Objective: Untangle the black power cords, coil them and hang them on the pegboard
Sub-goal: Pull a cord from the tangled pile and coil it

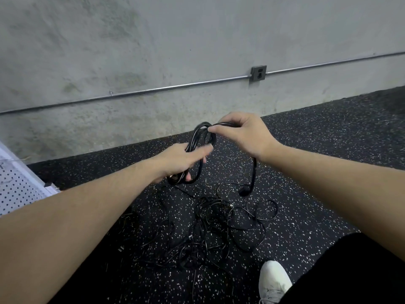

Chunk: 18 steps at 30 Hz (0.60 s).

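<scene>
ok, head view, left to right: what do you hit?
pegboard → left hand gripping the coiled cord → right hand pinching the cord's top → wall outlet; white shoe sits below, near the bottom edge.

Black coil [198, 148], glossy, frame centre. Black tangle [219, 229] below centre, w/ black plug [244, 190] dangling centre-right. Floor [317, 172]: black w/ white speckles, lower half. Wall [153, 40]: mottled grey, darker blotches, upper half. Silver-grey conduit [175, 86] across wall; dark grey outlet [258, 73] upper right. White pegboard [15, 189], dark dot grid, left edge. White shoe [274, 279], bottom right.
</scene>
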Available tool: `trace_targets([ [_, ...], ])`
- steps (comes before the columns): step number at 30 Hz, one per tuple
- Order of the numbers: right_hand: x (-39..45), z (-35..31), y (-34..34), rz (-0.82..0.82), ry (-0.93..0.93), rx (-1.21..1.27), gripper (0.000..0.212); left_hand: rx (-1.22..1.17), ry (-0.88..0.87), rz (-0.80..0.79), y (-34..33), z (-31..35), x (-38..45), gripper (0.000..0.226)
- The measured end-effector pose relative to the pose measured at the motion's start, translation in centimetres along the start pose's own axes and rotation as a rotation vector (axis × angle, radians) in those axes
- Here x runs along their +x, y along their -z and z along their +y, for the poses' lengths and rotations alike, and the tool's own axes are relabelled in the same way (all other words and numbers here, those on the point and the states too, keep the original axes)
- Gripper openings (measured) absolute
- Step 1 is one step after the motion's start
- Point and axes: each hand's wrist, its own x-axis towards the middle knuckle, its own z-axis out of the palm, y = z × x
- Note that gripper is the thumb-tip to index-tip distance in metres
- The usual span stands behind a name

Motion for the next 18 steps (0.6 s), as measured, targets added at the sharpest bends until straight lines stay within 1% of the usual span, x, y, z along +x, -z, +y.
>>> trace_targets([
  [2, 0.1, 0.0, 0.3, -0.01, 0.009, -0.02, 0.015, 0.096, 0.02, -0.111, 0.1, 0.1, 0.0, 0.039],
  [3, 0.1, 0.1, 0.3, -0.025, 0.017, -0.039, 0.018, 0.178, 0.022, -0.19, 0.1, 0.3, 0.0, 0.032],
  [5, -0.1, 0.1, 0.3, -0.07, 0.032, -0.113, 0.029, 0.363, -0.026, -0.341, -0.1, 0.6, -0.2, 0.025],
  [6, -0.1, 0.2, 0.2, -0.089, 0.038, -0.143, 0.032, 0.42, -0.057, -0.399, -0.4, 0.8, -0.3, 0.025],
  [7, 0.0, 0.2, 0.3, -0.108, 0.045, -0.151, 0.031, 0.443, -0.08, -0.434, -0.7, 1.0, -0.4, 0.024],
  [9, 0.2, 0.0, 0.6, -0.147, 0.058, -0.132, 0.022, 0.421, -0.126, -0.46, -0.8, 1.3, -0.4, 0.021],
  [10, 0.3, -0.1, 0.9, -0.164, 0.054, -0.112, 0.018, 0.404, -0.142, -0.467, -0.7, 1.5, -0.4, 0.023],
  [12, 0.5, 0.3, 1.3, -0.192, 0.017, -0.096, 0.011, 0.368, -0.117, -0.455, -0.4, 1.6, -0.4, 0.036],
  [14, 0.5, 0.9, 1.5, -0.226, -0.04, -0.095, 0.006, 0.349, -0.102, -0.429, -0.3, 1.9, -0.7, 0.042],
  [18, 0.4, 1.4, 1.7, -0.248, -0.145, 0.006, 0.011, 0.35, -0.162, -0.372, -0.6, 2.3, -1.0, 0.028],
])
